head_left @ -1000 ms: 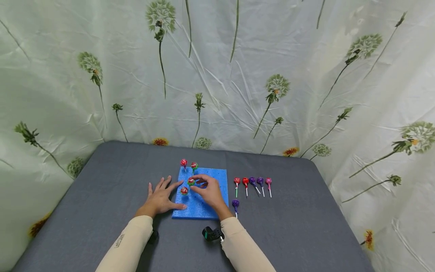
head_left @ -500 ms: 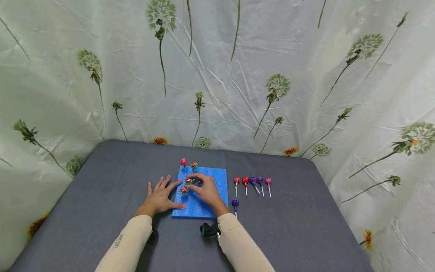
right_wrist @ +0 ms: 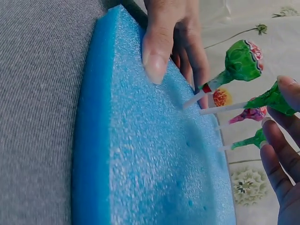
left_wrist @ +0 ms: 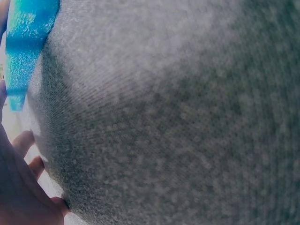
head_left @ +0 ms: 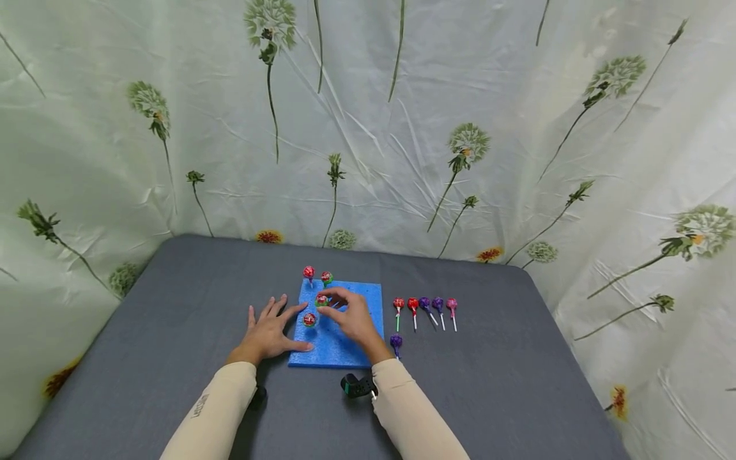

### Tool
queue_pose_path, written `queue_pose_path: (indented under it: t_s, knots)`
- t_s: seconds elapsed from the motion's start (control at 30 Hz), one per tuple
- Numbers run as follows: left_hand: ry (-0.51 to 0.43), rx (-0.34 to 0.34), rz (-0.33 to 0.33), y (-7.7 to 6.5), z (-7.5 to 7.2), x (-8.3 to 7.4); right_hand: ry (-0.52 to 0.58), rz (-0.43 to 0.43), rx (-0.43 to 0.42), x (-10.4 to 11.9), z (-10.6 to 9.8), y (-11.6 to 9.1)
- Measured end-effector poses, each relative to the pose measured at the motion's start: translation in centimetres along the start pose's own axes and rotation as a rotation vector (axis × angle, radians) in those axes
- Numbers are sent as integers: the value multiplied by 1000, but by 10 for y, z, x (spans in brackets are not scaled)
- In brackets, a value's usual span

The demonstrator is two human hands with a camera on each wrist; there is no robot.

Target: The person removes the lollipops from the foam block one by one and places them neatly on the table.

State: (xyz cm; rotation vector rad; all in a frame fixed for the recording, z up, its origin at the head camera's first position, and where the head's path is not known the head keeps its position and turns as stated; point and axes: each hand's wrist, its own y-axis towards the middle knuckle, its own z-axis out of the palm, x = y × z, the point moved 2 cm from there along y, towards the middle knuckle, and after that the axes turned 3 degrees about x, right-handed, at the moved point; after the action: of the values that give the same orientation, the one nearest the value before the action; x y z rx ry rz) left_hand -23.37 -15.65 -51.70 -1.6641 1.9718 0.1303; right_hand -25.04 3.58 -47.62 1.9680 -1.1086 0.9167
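Between thumb and fingers, my right hand (head_left: pixel 352 317) pinches the red and green wrapped head of a lollipop (head_left: pixel 321 299). Its white stick points down at the blue foam board (head_left: pixel 339 351), as the right wrist view shows. My left hand (head_left: pixel 269 335) lies spread at the board's left side, thumb and index finger on its edge. Three other lollipops stand upright in the foam: a red one (head_left: pixel 308 272) at the back left corner, a red and green one (head_left: pixel 326 277) beside it, and another red and green one (head_left: pixel 309 319) nearer me.
Small holes dot the foam board. To its right, several lollipops lie in a row on the grey table (head_left: pixel 489 383), among them a red one (head_left: pixel 413 303) and a pink one (head_left: pixel 452 304). A purple lollipop (head_left: pixel 396 342) lies nearer. A flowered curtain (head_left: pixel 368 128) hangs behind.
My right hand shifts slightly left with the lollipop, then back right and a little farther from me. The left hand stays at the board's edge. The head view drifts slightly.
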Motion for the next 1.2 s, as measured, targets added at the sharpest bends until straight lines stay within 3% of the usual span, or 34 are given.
queue_pose_path:
  t_s: [0.4,0.7,0.97,1.2]
  knots:
    - [3,-5,11,0,0,0,44,20,11,-4,-9,-12]
    - [-8,-6,17,0,1,2,98,105,-12,-10,-17,-25]
    - [-2,-4,18,1,4,2,117,93,-31,19,-34,-42]
    - [-9,-4,26,2,3,3,156,144,-58,16,-45,-53]
